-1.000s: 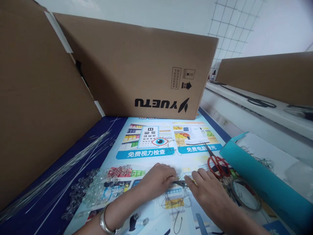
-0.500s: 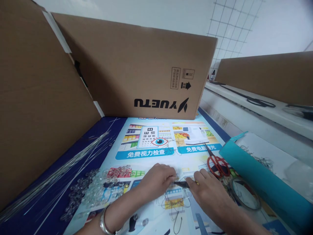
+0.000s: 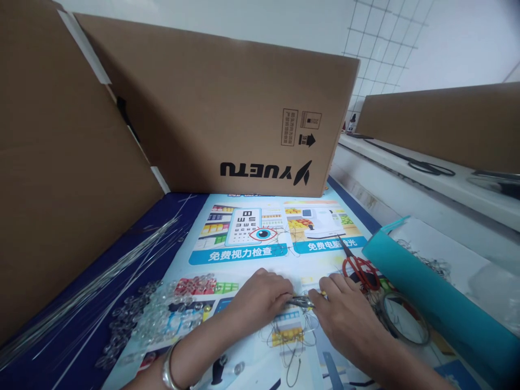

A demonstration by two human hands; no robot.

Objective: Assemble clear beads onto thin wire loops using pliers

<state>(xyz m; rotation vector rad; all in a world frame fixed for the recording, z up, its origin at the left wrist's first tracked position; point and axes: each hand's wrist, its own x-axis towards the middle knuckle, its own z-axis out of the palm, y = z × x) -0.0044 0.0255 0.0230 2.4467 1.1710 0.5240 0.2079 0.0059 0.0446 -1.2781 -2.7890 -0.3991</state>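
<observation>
My right hand [image 3: 343, 311] is closed around a pair of small pliers [image 3: 301, 301], and their metal jaws reach left to the fingertips of the other hand. My left hand [image 3: 264, 295], with a silver bangle on the wrist, is pinched at the tip of the pliers; fine wire appears to be between its fingers, though they mostly hide it. Below the hands lie thin bent wire pieces [image 3: 293, 372] on the printed poster sheet [image 3: 244, 279]. Left of my left forearm is a spread of clear beads [image 3: 152, 319].
Red-handled scissors [image 3: 359, 269] and a roll of tape [image 3: 405, 318] lie to the right. Beyond them stands a teal box [image 3: 439, 292] holding wire pieces. Long straight wires [image 3: 105, 276] lie at the left. Cardboard panels [image 3: 211, 108] rise behind and on the left.
The pliers have turned in my right hand, so their jaws now show shiny metal instead of a dark side. My left hand stays pinched in nearly the same place.
</observation>
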